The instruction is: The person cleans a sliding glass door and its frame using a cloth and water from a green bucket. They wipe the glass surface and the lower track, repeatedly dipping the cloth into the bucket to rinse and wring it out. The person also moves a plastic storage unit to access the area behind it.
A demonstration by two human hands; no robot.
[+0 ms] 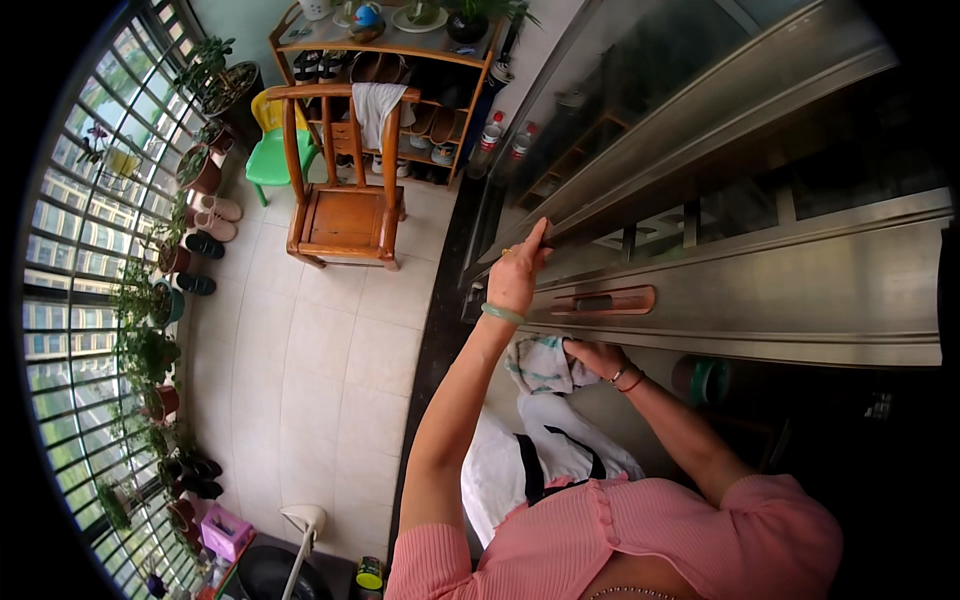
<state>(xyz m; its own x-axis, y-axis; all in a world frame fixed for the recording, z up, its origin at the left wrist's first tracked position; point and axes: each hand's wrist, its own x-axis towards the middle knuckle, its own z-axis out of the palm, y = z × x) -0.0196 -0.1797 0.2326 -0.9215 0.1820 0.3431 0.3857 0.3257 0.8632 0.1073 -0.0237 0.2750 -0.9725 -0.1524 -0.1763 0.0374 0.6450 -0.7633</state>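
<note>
My left hand (518, 275), with a ring and a pale green bangle at the wrist, grips the edge of a metal-framed glass sliding door (800, 285). Its index finger stretches along the frame, while the other fingers are partly hidden. Lower down, my right hand (595, 357) holds a bunched white cloth (540, 362) with coloured patches, close to the door's lower edge. A recessed, copper-coloured handle (604, 301) sits in the door frame between the two hands.
A wooden chair (348, 222) with a white cloth over its back stands ahead on the tiles. Behind it are a shoe rack (440, 60) and a green-yellow chair (280, 155). Potted plants (150, 355) and shoes line the barred window. A dark threshold (425, 390) runs beside me.
</note>
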